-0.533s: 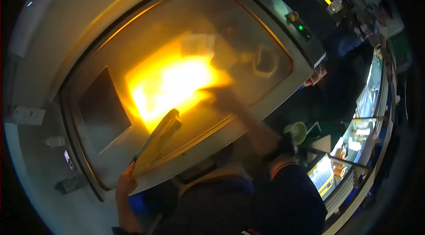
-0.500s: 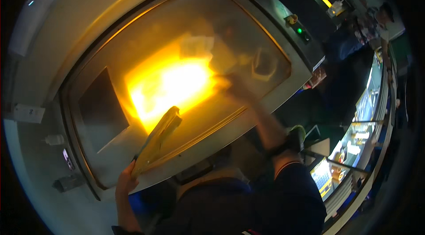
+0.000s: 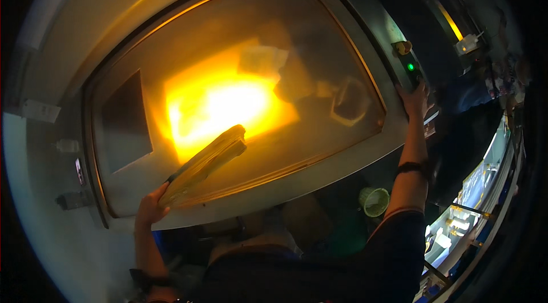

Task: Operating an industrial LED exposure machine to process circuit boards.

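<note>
My left hand [image 3: 153,205] is closed round the near end of a long, flat, yellowish folded bundle [image 3: 208,163]; cloth or film, I cannot tell which. The bundle slants up to the right over the near part of a framed table [image 3: 319,157] and partly covers a bright yellow glow. My right arm is stretched out to the table's right side. There my right hand [image 3: 415,100] is beside a small dark control box with a green light [image 3: 410,67], fingers apart and nothing seen in them. Whether a finger touches the box I cannot make out.
On the table are a dark rectangular sheet [image 3: 127,120], a pale sheet [image 3: 262,62] and a dark angular shape with a pale outline [image 3: 350,101]. A green basket [image 3: 374,202] stands below the near edge. Lit shelving [image 3: 456,223] runs along the right.
My right hand has moved from above the glowing area to the control box at the right side. My left hand still grips the bundle; the whole view has shifted a little.
</note>
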A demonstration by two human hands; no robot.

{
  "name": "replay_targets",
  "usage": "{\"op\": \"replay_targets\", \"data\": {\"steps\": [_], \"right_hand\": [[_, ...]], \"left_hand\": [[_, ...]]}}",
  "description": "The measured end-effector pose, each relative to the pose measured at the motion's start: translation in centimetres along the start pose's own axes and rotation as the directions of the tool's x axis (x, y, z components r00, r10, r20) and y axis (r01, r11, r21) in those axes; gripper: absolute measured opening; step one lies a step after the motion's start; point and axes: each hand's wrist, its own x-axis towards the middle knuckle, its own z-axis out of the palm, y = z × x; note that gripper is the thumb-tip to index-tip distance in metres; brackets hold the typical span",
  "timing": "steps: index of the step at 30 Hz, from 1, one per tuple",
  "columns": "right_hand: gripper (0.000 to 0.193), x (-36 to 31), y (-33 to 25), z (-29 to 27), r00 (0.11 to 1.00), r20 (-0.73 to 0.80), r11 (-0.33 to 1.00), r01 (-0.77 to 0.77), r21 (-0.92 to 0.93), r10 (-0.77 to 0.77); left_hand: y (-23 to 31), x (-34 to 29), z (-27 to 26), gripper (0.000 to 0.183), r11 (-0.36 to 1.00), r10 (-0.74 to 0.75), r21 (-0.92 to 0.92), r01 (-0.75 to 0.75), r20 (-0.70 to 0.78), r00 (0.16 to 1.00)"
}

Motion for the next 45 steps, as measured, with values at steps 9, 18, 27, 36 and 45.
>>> {"op": "replay_targets", "data": {"steps": [9,18,27,36,45], "right_hand": [[0.052,-7.4,-10.7,5.6,0.759,0.019,0.757,0.648,0.084,-0.651],[0.063,-53.3,-22.2,2.4,0.465,0.335,0.536,0.829,0.16,-0.819],[0.072,-57.3,-24.5,3.4,0.649,0.241,0.661,0.75,-0.039,-0.722],[0.058,-55.7,-23.7,6.8,0.689,0.171,0.708,0.661,0.249,-0.704],[0.082,-55.3,-34.7,-4.2,0.522,0.144,0.535,0.842,0.071,-0.841]], "left_hand": [[-4.3,-3.8,3.2,0.087,0.984,0.031,0.177,-0.023,-0.04,0.999],[-26.3,-10.7,-1.7,0.082,0.969,-0.011,0.248,-0.007,0.071,0.997],[-41.4,16.0,-17.0,0.052,0.997,0.055,-0.022,-0.07,-0.401,0.914],[-31.9,32.3,-18.6,0.048,0.977,0.054,0.197,0.083,-0.603,0.796],[-27.5,7.4,-9.1,0.065,0.959,0.261,0.126,-0.255,-0.031,0.965]]}}
